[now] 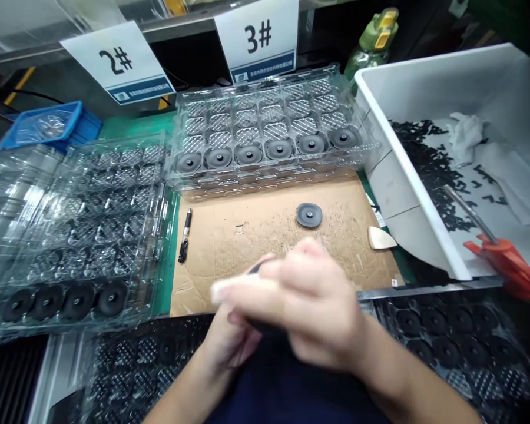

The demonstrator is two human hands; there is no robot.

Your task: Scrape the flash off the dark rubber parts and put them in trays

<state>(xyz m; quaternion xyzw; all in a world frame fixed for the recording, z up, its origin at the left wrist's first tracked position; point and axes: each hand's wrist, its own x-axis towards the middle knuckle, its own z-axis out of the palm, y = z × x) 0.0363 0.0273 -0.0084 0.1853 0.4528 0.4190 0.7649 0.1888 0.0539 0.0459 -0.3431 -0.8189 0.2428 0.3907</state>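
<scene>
Both of my hands meet low in the middle of the view, blurred by motion. My right hand (309,294) is closed, with a white tip showing at its fingertips; what it grips is too blurred to name. Beneath it, my left hand (236,333) is curled round a dark piece, mostly hidden between the hands. Beyond them a dark round part (309,215) with a small centre hub lies on the cardboard sheet (221,229). A clear tray (274,132) behind the cardboard carries a front row of similar dark parts.
Clear trays (145,235) lie at left. A black pen (185,235) and a pale wedge (381,238) rest near the cardboard's sides. At right, a white bin (406,171) holds small black pieces; a red-handled tool (507,262) crosses its edge. More trays (459,335) are below.
</scene>
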